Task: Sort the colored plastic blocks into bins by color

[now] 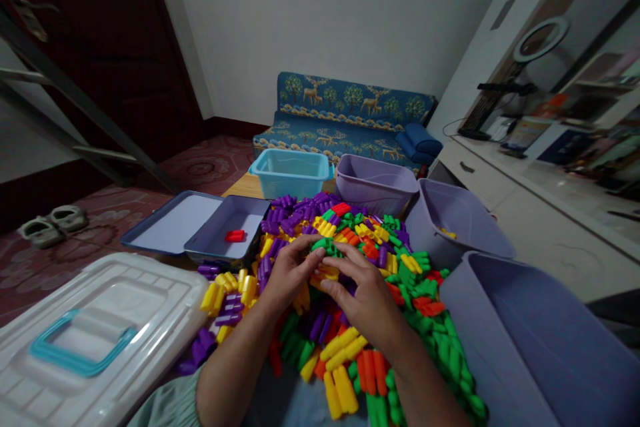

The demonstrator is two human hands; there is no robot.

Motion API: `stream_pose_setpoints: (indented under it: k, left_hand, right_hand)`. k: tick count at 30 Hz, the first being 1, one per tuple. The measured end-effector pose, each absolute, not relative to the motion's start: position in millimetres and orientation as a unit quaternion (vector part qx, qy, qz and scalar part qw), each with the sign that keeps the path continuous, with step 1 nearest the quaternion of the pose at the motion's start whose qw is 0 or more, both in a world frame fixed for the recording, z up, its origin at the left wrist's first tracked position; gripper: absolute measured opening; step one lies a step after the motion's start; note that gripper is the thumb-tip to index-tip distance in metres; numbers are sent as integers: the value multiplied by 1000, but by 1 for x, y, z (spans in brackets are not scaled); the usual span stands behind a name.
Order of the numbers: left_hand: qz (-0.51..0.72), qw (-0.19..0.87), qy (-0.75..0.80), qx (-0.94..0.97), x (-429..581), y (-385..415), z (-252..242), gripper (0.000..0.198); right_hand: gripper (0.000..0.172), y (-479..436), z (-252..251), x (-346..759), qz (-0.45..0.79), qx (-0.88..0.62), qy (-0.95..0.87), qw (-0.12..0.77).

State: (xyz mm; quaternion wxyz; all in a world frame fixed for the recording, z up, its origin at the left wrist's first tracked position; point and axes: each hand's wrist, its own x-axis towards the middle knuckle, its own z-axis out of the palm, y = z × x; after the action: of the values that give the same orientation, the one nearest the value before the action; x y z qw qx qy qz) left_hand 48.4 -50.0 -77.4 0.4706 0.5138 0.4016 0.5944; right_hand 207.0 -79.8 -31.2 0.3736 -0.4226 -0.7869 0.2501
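Observation:
Over a large heap of plastic toy building pieces [345, 343], my two hands come together around a green toy piece [327, 246]. My left hand [295, 268] closes on its left side with thumb and fingers. On the right side, my right hand [361, 283] grips with bent fingers. A yellow piece [327, 272] shows just below the green one, between the hands; whether it is joined to it I cannot tell. Purple, yellow, green, red and orange pieces lie all around and under both hands.
Left of the heap, an open case [235, 221] holds a red piece [235, 236]; nearer stands a white lidded box [107, 320]. Behind are a light blue bin [293, 177] and a purple bin [375, 183]. Purple-grey bins [465, 220] [545, 340] line the right. A sofa [345, 113] stands beyond.

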Motion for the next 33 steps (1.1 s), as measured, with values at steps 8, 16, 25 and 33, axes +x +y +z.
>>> stream_pose_setpoints:
  k: [8, 16, 25, 33]
  left_hand:
    - [604, 512, 385, 475, 50, -50, -73, 36]
    - [596, 523, 383, 473, 52, -53, -69, 35]
    - [566, 527, 368, 517, 52, -57, -70, 32]
    - [535, 478, 403, 568, 59, -64, -59, 48]
  right_hand:
    - [7, -79, -32, 208, 289, -465, -722, 423]
    - [48, -74, -42, 205, 366, -475, -667, 442]
    - [45, -72, -46, 210, 315, -502, -687, 420]
    - [48, -73, -46, 214, 323, -500, -681, 427]
